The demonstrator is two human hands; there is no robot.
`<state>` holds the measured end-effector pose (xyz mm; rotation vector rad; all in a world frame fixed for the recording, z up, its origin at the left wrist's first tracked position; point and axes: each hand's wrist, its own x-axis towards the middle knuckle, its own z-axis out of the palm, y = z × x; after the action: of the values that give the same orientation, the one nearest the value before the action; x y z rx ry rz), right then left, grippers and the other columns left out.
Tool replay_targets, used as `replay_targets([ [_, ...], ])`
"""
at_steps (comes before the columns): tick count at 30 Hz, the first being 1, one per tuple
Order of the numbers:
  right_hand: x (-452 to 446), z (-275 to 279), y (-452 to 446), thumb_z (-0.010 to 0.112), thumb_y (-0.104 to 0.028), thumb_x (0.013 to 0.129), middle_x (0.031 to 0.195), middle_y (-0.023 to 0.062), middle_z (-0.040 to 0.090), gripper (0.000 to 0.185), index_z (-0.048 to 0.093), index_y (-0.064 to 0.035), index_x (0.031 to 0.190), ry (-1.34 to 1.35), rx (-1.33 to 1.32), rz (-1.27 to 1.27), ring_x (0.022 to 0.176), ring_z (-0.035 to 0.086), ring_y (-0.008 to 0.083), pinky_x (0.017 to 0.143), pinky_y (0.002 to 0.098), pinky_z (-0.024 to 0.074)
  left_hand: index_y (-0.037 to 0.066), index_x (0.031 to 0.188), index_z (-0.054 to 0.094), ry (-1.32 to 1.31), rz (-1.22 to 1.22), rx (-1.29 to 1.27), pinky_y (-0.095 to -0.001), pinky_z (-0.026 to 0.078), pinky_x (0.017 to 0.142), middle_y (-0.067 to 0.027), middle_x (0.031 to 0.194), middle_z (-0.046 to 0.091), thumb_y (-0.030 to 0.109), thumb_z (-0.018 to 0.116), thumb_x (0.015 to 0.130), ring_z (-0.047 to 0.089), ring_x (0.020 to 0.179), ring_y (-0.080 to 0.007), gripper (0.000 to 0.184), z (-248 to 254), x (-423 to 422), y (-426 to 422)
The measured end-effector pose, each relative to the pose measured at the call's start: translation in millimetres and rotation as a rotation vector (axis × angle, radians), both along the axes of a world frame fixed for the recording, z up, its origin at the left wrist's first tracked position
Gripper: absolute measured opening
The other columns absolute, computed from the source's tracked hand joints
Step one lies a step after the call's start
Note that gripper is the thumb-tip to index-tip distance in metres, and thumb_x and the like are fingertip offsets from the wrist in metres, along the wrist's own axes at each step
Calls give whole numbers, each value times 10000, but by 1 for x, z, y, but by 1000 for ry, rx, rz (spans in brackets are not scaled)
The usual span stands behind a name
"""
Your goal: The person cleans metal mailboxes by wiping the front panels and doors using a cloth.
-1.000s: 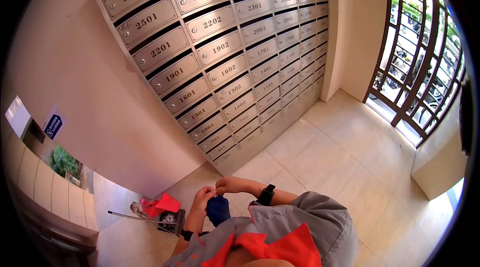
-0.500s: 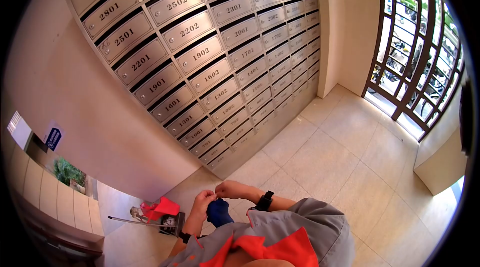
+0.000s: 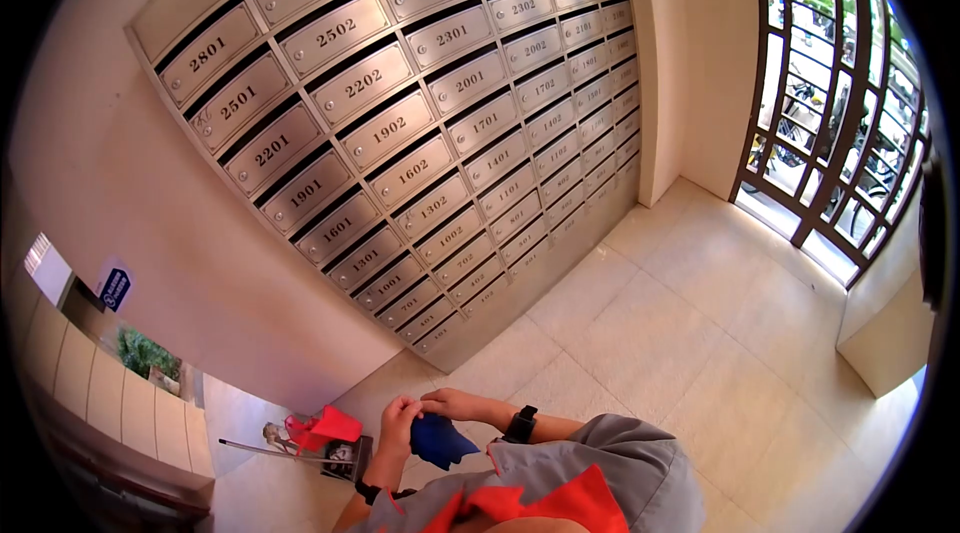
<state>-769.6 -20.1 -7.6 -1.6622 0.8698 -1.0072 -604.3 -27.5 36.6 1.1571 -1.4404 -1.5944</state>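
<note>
A dark blue cloth [image 3: 441,440] hangs below my two hands, in front of my grey and red shirt. My left hand [image 3: 400,417] is closed at the cloth's upper edge, fingertips pinched together. Touching it from the right, my right hand [image 3: 445,403] is also closed on the top of the cloth. Both wrists wear something black. Which fingers grip the cloth exactly is too small to tell.
A bank of numbered metal mailboxes [image 3: 402,123] covers the wall ahead. At the lower left are a dustpan [image 3: 345,457] with a long handle and a red cloth [image 3: 325,425]. A barred gate [image 3: 833,133] stands at the right, beyond the tiled floor [image 3: 660,333].
The blue cloth now spreads wider, with a pointed lower edge towards the right. My hands have come closer together, the right one shifting slightly left. The camera view has shifted.
</note>
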Motion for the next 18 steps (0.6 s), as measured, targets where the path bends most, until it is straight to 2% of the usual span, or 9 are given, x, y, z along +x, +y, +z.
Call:
replay_targets([
  [2,11,-6,1,408,-351,903,784,141,591,365,568,-23,886,-97,-41,6,715,528,205,685,331,424,63,761,513,9,36,-55,-191,387,611,-18,688,527,113,580,796,474,639,-81,90,5,0,9],
  [5,12,4,8,391,-333,901,845,183,594,371,582,-15,910,-71,-5,49,800,563,257,743,333,426,61,771,513,43,77,-101,-191,393,622,-16,693,530,120,595,802,479,645,-78,106,7,2,17],
  [8,16,8,12,407,-344,908,824,149,601,386,566,7,912,-27,13,-6,739,534,213,712,324,427,58,782,515,92,105,-129,-192,403,636,-13,697,533,111,615,799,492,655,-79,114,8,4,21],
  [11,33,4,14,404,-334,910,846,159,606,389,563,20,938,-1,-36,-77,747,541,226,721,329,431,58,789,521,145,138,-141,-192,411,641,-13,703,538,95,629,791,505,663,-83,114,10,13,28],
  [14,58,11,29,390,-352,897,862,200,602,388,574,-12,921,-15,-39,-127,794,571,326,719,369,437,59,794,529,181,147,-124,-193,415,640,-14,708,543,89,636,785,511,664,-86,112,7,39,35],
  [18,101,12,37,396,-325,888,854,192,605,362,582,-15,902,70,-41,-65,774,567,320,709,372,435,61,798,535,305,161,-22,-198,419,635,-17,708,545,77,642,776,513,662,-90,110,4,85,51],
])
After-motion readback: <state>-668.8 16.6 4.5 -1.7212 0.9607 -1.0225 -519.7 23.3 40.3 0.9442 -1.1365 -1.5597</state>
